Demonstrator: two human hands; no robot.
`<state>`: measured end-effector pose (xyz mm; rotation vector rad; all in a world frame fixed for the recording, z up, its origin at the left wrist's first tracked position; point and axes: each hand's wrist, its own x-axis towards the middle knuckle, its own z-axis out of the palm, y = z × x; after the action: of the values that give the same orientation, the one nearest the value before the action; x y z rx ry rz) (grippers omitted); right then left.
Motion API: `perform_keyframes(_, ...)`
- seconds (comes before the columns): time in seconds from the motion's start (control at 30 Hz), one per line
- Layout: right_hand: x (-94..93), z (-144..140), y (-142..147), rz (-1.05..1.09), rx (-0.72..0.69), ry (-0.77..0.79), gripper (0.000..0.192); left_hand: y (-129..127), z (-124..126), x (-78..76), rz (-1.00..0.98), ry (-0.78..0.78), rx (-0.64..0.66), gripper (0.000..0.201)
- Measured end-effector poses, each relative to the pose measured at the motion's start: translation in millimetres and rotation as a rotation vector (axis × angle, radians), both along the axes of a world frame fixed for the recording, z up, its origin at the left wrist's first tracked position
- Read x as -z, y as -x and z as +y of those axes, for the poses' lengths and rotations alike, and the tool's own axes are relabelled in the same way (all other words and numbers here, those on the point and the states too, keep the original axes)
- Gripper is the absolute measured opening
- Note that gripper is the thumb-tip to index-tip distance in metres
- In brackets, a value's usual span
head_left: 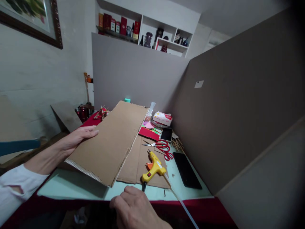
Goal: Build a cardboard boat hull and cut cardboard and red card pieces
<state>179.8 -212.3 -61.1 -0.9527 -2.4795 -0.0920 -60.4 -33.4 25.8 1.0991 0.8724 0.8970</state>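
A large folded piece of corrugated cardboard [109, 140] is tilted up over the table. My left hand [82, 135] grips its left edge, thumb on top and the other fingers out of sight beneath. My right hand [133, 206] is at the table's front edge with its fingers curled in; whatever they may hold is hidden. Just beyond it, a yellow hot glue gun [153, 167] lies on a flat cardboard sheet [140, 156], a long glue stick [181, 202] sticking out of its back. Red-handled scissors [162, 148] rest behind the glue gun.
To the right are a black flat panel [187, 170], a phone [166, 134] and a bundle of sticks [176, 143]. Farther back are a red strip [149, 133] and a white-and-pink box [162, 118]. Grey partitions [140, 73] stand behind and along the right side.
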Motion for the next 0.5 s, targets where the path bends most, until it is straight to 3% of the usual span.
perform_keyframes(0.1, -7.5, -8, -1, -0.057, 0.047, 0.061, 0.011, 3, 0, -0.6, 0.025, 0.019, -0.014, 0.061)
perform_keyframes(0.27, -19.2, -19, -15, 0.036, 0.119, 0.192, 0.010, 6, -3, -5.0, 0.086, 0.053, -0.027, 0.068)
perform_keyframes(0.37, -19.1, -21, -25, 0.045, 0.196, 0.175, 0.005, 10, -2, -8.5, 0.178, 0.095, 0.024, 0.070)
perform_keyframes(0.5, -14.7, -18, -48, 0.092, 0.363, 0.062, 0.022, 18, 7, -9.2, 0.288, 0.109, 0.065, 0.070)
